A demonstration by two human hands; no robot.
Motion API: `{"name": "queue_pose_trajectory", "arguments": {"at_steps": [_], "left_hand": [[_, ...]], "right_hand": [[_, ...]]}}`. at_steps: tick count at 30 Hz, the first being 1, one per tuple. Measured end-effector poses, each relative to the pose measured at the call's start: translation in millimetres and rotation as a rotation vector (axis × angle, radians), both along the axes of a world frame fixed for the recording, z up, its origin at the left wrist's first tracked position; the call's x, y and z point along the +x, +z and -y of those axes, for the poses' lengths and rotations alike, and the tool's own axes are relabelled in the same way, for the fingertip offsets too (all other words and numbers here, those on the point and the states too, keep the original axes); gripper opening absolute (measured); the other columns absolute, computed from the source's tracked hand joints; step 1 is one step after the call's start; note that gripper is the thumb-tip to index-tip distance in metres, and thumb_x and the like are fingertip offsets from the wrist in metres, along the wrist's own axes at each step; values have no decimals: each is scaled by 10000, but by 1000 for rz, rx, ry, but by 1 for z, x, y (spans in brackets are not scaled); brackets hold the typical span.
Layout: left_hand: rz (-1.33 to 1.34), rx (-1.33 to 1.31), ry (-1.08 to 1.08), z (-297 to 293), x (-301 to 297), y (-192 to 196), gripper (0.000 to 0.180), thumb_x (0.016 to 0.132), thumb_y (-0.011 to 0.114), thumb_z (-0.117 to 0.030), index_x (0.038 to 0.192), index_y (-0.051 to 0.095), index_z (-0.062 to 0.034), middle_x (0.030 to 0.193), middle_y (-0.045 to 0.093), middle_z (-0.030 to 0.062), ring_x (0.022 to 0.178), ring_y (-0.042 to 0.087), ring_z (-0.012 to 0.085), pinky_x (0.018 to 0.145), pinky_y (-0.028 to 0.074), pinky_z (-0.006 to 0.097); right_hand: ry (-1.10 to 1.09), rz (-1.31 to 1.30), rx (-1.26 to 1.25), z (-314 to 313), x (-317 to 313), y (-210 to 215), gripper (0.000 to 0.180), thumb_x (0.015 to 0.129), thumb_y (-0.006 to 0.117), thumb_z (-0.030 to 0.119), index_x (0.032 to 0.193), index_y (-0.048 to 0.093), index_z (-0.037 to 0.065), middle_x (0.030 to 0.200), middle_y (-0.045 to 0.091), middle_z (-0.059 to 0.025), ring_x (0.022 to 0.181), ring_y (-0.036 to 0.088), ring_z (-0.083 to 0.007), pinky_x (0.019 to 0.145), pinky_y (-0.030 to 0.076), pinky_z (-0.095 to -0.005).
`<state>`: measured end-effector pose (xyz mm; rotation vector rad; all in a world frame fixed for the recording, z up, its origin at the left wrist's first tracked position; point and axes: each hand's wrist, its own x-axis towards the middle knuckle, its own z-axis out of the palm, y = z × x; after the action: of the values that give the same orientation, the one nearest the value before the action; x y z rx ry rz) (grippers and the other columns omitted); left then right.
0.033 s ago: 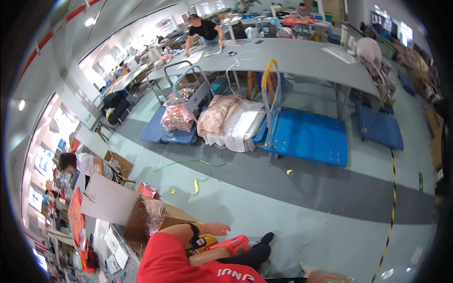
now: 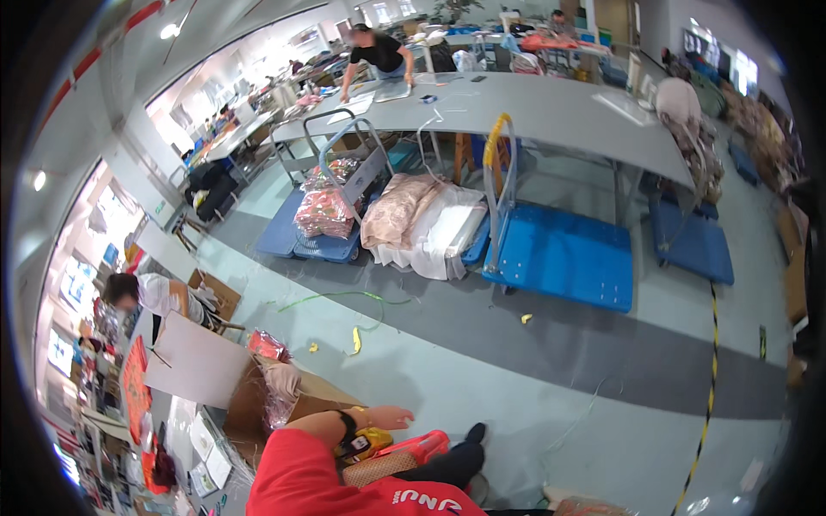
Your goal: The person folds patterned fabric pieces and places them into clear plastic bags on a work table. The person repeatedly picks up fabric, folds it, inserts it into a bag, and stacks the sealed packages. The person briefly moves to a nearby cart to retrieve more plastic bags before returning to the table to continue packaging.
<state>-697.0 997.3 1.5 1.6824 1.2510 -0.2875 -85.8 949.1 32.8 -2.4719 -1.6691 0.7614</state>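
My left arm, in a red sleeve with a dark band near the wrist, reaches across the lower middle of the head view. At its end my left hand (image 2: 393, 418) hangs in the air with its fingers loosely stretched out and nothing visible in them. Nearest to it are a yellow package (image 2: 367, 444) and a bright red plastic object (image 2: 423, 446), whose kind I cannot make out. A brown woven-looking surface (image 2: 379, 469) lies beside my dark-clothed leg (image 2: 453, 464). Left of the hand stands an open cardboard box (image 2: 325, 397) with clear plastic-wrapped goods (image 2: 280, 389). My right hand is out of sight.
Blue platform carts (image 2: 559, 255) line a long grey table (image 2: 533, 101); one bears folded fabric (image 2: 400, 211). A person (image 2: 379, 53) leans over the table; another person (image 2: 159, 297) sits at left. Green strapping (image 2: 344, 294) and yellow scraps (image 2: 356, 340) lie on the floor.
The whole view has shifted slightly. My left hand stays stretched out in nearly the same place above the yellow package and red object.
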Motion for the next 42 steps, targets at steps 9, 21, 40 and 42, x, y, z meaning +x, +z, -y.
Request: {"name": "queue_pose_trajectory", "arguments": {"at_steps": [9,21,40,42], "left_hand": [[-246,-24,606,119,-169,-7,504,914,730,-329,1347,684,-75,1037,780,199,969,747,373,867,590,469],[-184,108,1343,121,-267,27,450,959,753,-345,1267,711,-20,1092,777,172,1001,747,293,909,592,410],[-153,-148,1472,21,-580,53,440,941,766,-250,1320,690,-40,995,772,174,908,761,292,799,591,415],[-186,-109,1348,-18,-650,47,438,942,763,-245,1323,687,-43,1002,773,181,911,762,307,805,593,421]], "right_hand": [[380,-99,-178,-193,-105,45,366,914,667,211,1262,779,199,1362,672,-139,1334,605,-350,1130,464,-473],[553,246,-640,-319,-143,19,337,948,651,233,1250,792,184,1292,743,-132,1284,672,-331,1104,507,-441],[892,-473,257,-851,-804,67,270,1048,633,255,1112,713,5,912,741,-172,838,704,-297,790,550,-402],[694,-605,186,-863,-838,70,261,1040,642,222,1111,717,-18,903,754,-112,844,700,-199,783,563,-362]]}}
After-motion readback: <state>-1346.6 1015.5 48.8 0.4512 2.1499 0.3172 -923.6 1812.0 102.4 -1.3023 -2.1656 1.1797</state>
